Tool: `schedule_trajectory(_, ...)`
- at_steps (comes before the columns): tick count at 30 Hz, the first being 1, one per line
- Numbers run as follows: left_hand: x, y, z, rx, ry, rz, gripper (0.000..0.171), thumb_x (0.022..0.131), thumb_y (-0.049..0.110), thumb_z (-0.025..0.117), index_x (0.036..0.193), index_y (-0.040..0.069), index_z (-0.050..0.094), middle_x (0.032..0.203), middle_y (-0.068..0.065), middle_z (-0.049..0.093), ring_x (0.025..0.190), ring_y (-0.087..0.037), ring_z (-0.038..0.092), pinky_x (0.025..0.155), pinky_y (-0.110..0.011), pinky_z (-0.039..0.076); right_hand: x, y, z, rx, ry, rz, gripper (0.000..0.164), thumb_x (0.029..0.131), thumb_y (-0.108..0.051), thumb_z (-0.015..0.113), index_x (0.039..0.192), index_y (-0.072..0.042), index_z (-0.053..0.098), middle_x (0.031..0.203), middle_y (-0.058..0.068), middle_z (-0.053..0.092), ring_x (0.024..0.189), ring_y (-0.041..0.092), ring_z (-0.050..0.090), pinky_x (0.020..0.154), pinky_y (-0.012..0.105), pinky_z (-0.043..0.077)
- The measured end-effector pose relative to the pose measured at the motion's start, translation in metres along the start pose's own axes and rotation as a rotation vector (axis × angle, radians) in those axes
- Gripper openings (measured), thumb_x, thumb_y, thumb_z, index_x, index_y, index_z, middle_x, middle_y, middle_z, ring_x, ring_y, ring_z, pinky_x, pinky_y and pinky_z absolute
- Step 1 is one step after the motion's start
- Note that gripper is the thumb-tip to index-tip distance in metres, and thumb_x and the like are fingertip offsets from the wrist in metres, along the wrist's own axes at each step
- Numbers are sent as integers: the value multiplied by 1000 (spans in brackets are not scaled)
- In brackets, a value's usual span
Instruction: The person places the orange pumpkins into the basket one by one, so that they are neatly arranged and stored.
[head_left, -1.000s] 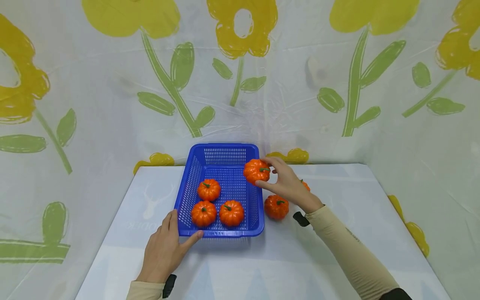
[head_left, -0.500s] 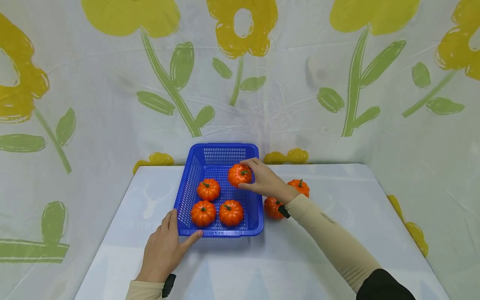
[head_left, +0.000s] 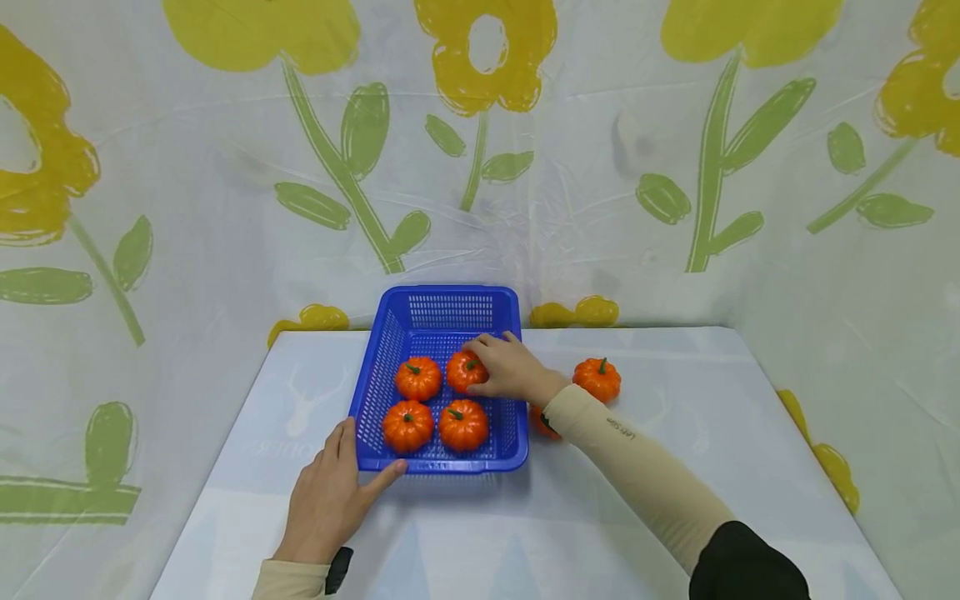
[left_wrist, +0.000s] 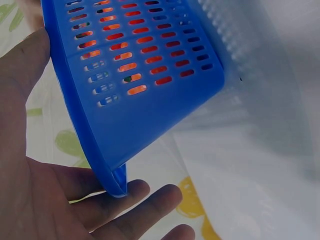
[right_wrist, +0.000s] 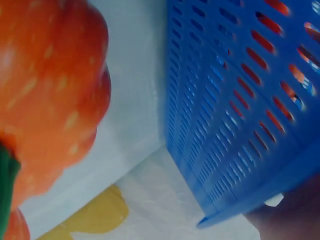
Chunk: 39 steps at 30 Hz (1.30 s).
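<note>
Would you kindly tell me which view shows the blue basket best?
The head view: it shows the blue basket from above, with most of its rim and the orange pumpkins inside. The left wrist view gives only part of its slotted outside; the right wrist view, one slotted outer wall.

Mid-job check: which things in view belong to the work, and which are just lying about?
In the work:
blue basket
left hand, on its corner
pumpkin gripped by right hand
three more pumpkins inside
probably two pumpkins outside

Just surroundings:
pale table
flower-print backdrop
</note>
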<state>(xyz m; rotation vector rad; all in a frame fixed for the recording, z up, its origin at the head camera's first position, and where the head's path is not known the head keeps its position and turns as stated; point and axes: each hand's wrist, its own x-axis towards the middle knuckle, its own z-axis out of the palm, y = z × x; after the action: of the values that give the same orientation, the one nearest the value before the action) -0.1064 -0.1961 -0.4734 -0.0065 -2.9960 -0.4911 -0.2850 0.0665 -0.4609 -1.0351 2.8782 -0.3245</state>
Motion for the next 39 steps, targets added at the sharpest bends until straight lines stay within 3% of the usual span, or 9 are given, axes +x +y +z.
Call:
schedule_trajectory(8,-1,0,0,-2,-2,-4,108,77,75,48,143,-7,25,139,-29,35,113,-46,48,89,-58,42,1,-2,10,-138,-114,38,65,83,-54,61,135,-17,47,130,4,54,123,22,46,112,52,9)
schedule_trajectory(16,-1,0,0,2,0,-5,109,76,76,47,143,-7,25,139,-29,35,113,-46,49,88,-58,43,3,1,15,-141,-102,36,66,83,-56,59,136,-18,46,133,3,53,125,22,44,113,50,9)
schedule_trajectory(23,-1,1,-1,6,6,0,109,76,77,46,143,-7,26,138,-30,36,112,-45,50,88,-58,43,0,2,13,-58,1,-11,65,84,-51,61,136,-15,47,134,3,50,127,22,40,112,50,16)
schedule_trajectory(31,1,2,-2,11,-8,-13,109,76,77,46,143,-8,25,139,-30,35,112,-46,49,88,-58,43,-12,4,-3,52,176,-50,61,84,-44,65,134,-14,48,135,4,48,127,22,41,109,40,27)
schedule_trajectory(39,1,2,-2,8,-15,-13,110,77,78,43,143,-8,24,139,-30,34,114,-47,48,89,-59,42,-31,9,-19,163,268,14,61,84,-47,63,136,-19,46,138,0,44,127,19,40,106,41,33)
